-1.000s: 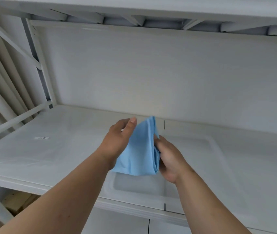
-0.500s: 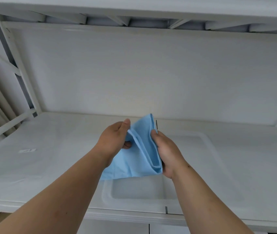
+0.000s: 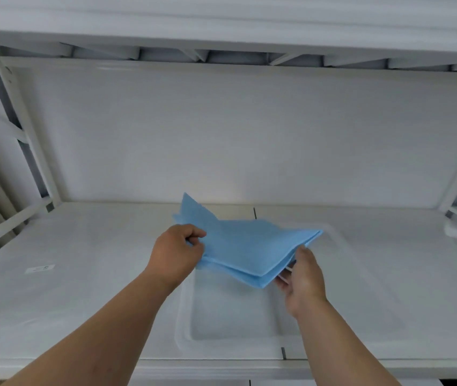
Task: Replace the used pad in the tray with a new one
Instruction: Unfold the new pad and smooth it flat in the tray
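A folded light-blue pad point(image 3: 245, 247) hangs in the air above a shallow white tray point(image 3: 182, 324) that lies on the white shelf. My left hand point(image 3: 175, 253) pinches the pad's left edge, where one layer lifts up to a point. My right hand point(image 3: 301, 274) grips the pad's lower right corner from below. The pad lies nearly flat, with several layers showing at its front edge. The tray's visible floor is bare and white; its far part is hidden behind the pad.
The white shelf surface point(image 3: 82, 288) runs wide to both sides, with a small label point(image 3: 39, 269) on its left part. A white back panel point(image 3: 249, 135) stands behind, an upper shelf point(image 3: 221, 23) hangs overhead, and frame posts stand at left and right.
The pad was held upright between both hands; it now lies nearly flat and spread wider. My hands have moved apart, and a layer has lifted at the left.
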`<action>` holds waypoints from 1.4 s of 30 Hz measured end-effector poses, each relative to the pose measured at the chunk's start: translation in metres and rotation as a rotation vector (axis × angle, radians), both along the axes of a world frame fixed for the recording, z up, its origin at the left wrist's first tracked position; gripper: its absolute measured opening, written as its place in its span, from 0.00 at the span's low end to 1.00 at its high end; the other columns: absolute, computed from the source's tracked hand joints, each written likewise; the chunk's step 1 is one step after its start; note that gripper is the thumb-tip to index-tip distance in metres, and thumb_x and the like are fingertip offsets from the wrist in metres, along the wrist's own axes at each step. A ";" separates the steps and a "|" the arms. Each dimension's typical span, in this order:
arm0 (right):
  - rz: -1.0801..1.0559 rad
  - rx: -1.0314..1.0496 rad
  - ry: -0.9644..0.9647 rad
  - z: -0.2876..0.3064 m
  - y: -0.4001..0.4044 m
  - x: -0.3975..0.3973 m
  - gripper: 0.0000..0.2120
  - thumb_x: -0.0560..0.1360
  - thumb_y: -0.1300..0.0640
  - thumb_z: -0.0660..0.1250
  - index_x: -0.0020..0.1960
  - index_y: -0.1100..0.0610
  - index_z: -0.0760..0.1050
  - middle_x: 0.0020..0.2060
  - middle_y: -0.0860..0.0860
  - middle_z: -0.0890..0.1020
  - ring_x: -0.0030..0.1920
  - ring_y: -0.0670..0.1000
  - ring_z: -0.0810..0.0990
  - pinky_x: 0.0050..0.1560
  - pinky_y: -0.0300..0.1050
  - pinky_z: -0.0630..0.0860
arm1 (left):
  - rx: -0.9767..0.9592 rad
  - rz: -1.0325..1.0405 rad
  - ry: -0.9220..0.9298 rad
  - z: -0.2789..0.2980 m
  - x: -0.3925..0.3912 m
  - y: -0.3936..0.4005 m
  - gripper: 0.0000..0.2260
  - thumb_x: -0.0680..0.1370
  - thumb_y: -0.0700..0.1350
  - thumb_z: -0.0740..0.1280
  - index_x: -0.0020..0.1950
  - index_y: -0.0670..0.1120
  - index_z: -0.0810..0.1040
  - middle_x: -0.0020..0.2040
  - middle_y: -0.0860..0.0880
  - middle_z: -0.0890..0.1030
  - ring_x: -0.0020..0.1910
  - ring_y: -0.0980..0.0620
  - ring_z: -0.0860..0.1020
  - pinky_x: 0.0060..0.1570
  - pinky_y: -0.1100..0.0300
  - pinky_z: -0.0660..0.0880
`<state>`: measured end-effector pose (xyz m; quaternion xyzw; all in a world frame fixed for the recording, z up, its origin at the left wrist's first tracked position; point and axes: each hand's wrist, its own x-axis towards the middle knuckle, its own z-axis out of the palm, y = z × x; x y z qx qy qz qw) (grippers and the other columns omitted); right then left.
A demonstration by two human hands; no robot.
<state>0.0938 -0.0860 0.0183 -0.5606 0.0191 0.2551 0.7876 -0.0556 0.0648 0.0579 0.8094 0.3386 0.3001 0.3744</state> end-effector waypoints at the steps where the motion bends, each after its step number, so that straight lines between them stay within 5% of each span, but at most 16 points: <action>1: 0.024 -0.098 0.017 -0.009 -0.003 0.000 0.08 0.79 0.55 0.58 0.53 0.54 0.74 0.46 0.55 0.81 0.42 0.54 0.80 0.41 0.46 0.75 | -0.032 0.014 0.042 -0.010 -0.001 0.002 0.11 0.74 0.38 0.65 0.51 0.50 0.82 0.49 0.54 0.81 0.45 0.56 0.78 0.42 0.69 0.69; 4: -0.182 -0.361 -0.063 -0.031 -0.010 0.005 0.18 0.75 0.61 0.63 0.65 0.57 0.69 0.57 0.60 0.76 0.48 0.59 0.78 0.45 0.50 0.76 | -0.175 0.090 0.089 -0.037 -0.004 0.006 0.12 0.76 0.37 0.61 0.53 0.50 0.81 0.52 0.50 0.81 0.45 0.53 0.77 0.41 0.66 0.70; 7: -0.334 -0.672 -0.443 -0.025 -0.014 0.002 0.25 0.71 0.62 0.68 0.67 0.57 0.68 0.63 0.58 0.72 0.60 0.61 0.74 0.59 0.55 0.73 | -0.318 0.174 0.016 -0.052 -0.004 0.007 0.15 0.77 0.35 0.60 0.57 0.48 0.80 0.55 0.49 0.80 0.51 0.51 0.76 0.49 0.61 0.70; 10: 0.024 -0.833 -0.883 -0.017 -0.004 -0.014 0.19 0.74 0.55 0.67 0.64 0.51 0.71 0.58 0.50 0.73 0.60 0.54 0.72 0.60 0.50 0.69 | -0.432 0.253 -0.074 -0.059 0.003 0.005 0.21 0.75 0.31 0.57 0.62 0.48 0.78 0.58 0.47 0.78 0.53 0.49 0.76 0.50 0.58 0.71; 14: 0.563 -0.822 -1.084 -0.023 0.021 -0.036 0.21 0.75 0.45 0.65 0.67 0.47 0.70 0.61 0.48 0.72 0.64 0.52 0.68 0.65 0.47 0.66 | -0.739 0.359 -0.304 -0.059 0.010 0.000 0.20 0.76 0.31 0.59 0.65 0.48 0.72 0.58 0.42 0.77 0.46 0.46 0.78 0.43 0.55 0.75; 19: 0.701 -0.750 -0.965 -0.017 0.041 -0.051 0.26 0.71 0.32 0.63 0.63 0.45 0.73 0.56 0.44 0.76 0.58 0.47 0.74 0.63 0.50 0.68 | -1.013 0.361 -0.465 -0.055 0.008 -0.003 0.27 0.74 0.28 0.66 0.70 0.44 0.65 0.54 0.36 0.78 0.44 0.42 0.80 0.45 0.51 0.78; 23: 0.735 -0.661 -0.950 -0.016 0.050 -0.049 0.07 0.76 0.44 0.65 0.46 0.48 0.74 0.40 0.43 0.76 0.45 0.47 0.77 0.48 0.40 0.73 | -1.066 0.274 -0.472 -0.059 0.009 -0.005 0.29 0.72 0.29 0.69 0.71 0.42 0.64 0.53 0.36 0.79 0.47 0.40 0.81 0.49 0.49 0.78; 26: 0.720 -0.593 -0.963 -0.016 0.054 -0.045 0.12 0.76 0.54 0.66 0.35 0.48 0.68 0.33 0.43 0.73 0.34 0.42 0.70 0.34 0.34 0.65 | -1.100 0.117 -0.449 -0.064 0.011 -0.002 0.18 0.74 0.32 0.68 0.63 0.34 0.72 0.55 0.34 0.81 0.48 0.39 0.82 0.46 0.51 0.79; 33: 0.548 -0.415 -0.533 -0.013 0.052 -0.014 0.11 0.74 0.58 0.68 0.34 0.53 0.74 0.29 0.47 0.75 0.30 0.48 0.71 0.35 0.42 0.67 | -1.108 0.160 -0.544 -0.076 0.015 0.010 0.14 0.76 0.35 0.67 0.60 0.32 0.76 0.55 0.34 0.81 0.45 0.40 0.82 0.39 0.56 0.81; 38: 0.313 -0.367 -0.414 -0.008 0.043 0.016 0.09 0.76 0.58 0.64 0.37 0.56 0.71 0.29 0.53 0.72 0.28 0.52 0.69 0.31 0.44 0.64 | -1.034 0.193 -0.488 -0.074 0.010 0.025 0.12 0.76 0.39 0.69 0.58 0.35 0.79 0.53 0.36 0.83 0.46 0.41 0.81 0.40 0.53 0.78; 42: 0.164 -0.300 -0.339 0.000 0.030 0.040 0.08 0.77 0.60 0.62 0.40 0.58 0.70 0.28 0.54 0.71 0.25 0.52 0.67 0.28 0.43 0.64 | -0.905 0.249 -0.397 -0.065 0.012 0.026 0.04 0.75 0.39 0.70 0.49 0.39 0.81 0.42 0.43 0.83 0.39 0.47 0.80 0.40 0.56 0.76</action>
